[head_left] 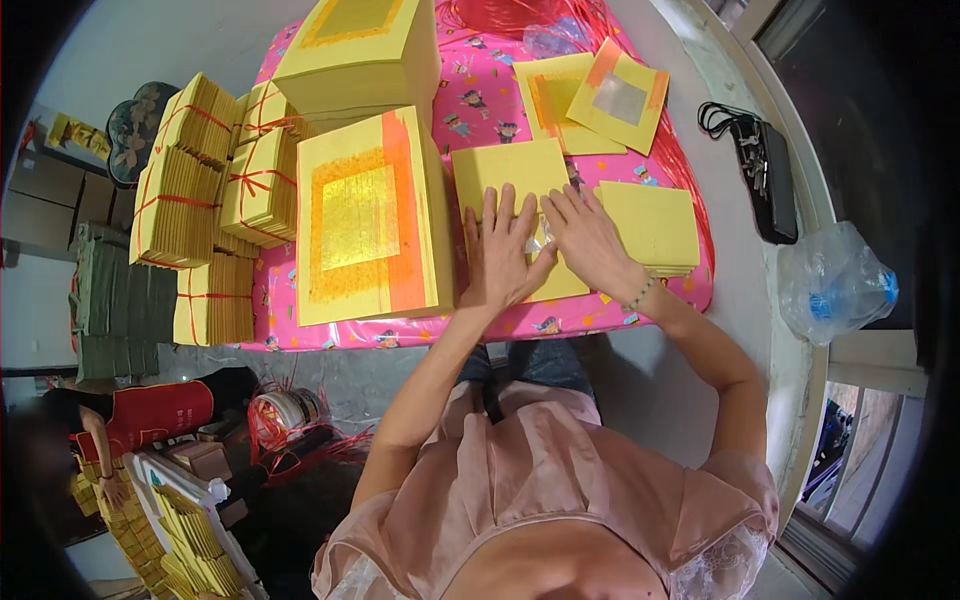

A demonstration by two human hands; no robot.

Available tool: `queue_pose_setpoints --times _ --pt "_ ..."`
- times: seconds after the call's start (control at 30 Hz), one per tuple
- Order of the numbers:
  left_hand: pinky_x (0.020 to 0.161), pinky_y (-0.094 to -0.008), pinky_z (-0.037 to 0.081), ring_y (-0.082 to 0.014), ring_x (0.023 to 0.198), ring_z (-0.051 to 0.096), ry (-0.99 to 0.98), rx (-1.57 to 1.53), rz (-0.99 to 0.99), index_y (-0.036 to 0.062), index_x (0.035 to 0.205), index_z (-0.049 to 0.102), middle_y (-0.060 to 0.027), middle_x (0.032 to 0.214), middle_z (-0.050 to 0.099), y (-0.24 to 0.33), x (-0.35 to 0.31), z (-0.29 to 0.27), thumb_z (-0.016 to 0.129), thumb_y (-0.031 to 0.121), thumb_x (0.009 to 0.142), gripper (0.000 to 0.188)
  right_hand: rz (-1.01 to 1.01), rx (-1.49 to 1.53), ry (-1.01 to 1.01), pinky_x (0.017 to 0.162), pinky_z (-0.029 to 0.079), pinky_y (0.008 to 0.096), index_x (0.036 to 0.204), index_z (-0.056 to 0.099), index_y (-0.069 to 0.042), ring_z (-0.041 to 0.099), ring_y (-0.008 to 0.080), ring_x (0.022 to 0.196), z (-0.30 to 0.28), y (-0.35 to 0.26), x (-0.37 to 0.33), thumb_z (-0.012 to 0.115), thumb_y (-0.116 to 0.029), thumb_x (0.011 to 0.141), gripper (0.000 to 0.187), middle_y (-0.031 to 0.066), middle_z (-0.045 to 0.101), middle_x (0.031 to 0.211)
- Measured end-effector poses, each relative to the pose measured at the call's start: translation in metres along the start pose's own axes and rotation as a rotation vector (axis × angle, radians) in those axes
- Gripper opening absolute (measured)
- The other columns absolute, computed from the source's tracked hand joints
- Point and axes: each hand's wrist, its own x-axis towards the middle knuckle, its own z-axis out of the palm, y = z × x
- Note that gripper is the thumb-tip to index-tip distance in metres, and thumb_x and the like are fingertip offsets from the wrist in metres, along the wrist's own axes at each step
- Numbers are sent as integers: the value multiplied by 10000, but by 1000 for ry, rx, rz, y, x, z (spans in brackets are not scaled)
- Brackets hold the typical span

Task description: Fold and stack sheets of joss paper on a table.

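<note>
L hand (508,245), R hand (592,240) flat on yel. paper (508,168) — fingers part-spread — nr 2 loose sheets (622,100), 2 tall stacks (362,222).

Left hand (508,250) and right hand (592,240) block part of the sheet (512,168) from me.
I see only a sliver of the silver patch (540,239) between them and can't tell what their palms touch. The upper edge crops the rear stack (350,75) and red strands (510,14); at my left rim, the co-worker (165,408) partly blurs into darkness.
</note>
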Motion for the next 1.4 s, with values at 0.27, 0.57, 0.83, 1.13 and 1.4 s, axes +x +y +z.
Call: queue_pose_setpoints --times 0.27,0.57,0.83,1.13,1.4 --pt "1141 -662 149 -453 1468 200 -35 7 -3 86 1496 395 -243 1574 274 -2 1 3 560 486 884 750 6 -15 -69 1155 293 465 1328 503 77 475 367 1298 3 -6 -12 578 -144 874 510 231 523 1331" --pt "1142 -629 179 -498 1439 221 42 85 -25 44 1500 353 -342 1528 267 -9 -9 -1 538 475 927 740 -19 91 -22 1112 350 460 1297 504 95 510 372 1230 4 0 -15 571 -120 866 486 231 546 1226" --pt "1163 -567 196 -537 1416 230 64 49 -63 2 1501 331 -383 1502 271 -11 -12 0 533 405 952 711 -4 50 -51 1049 421 444 1284 530 69 545 361 1192 10 2 -10 594 -89 860 457 210 569 1196" --pt "1177 -566 171 -523 1436 199 177 -196 -165 2 1492 343 -345 1526 271 -18 -13 -3 511 263 958 617 26 73 50 746 517 388 1118 615 -40 636 284 846 8 15 19 682 -197 850 318 112 592 934" --pt "1042 -490 396 -411 1225 469 371 -354 -63 -9 1374 449 -251 1285 478 10 -17 -11 612 68 888 518 -162 -210 58 690 495 356 963 595 -46 632 234 759 24 31 26 690 -190 809 231 69 589 801"
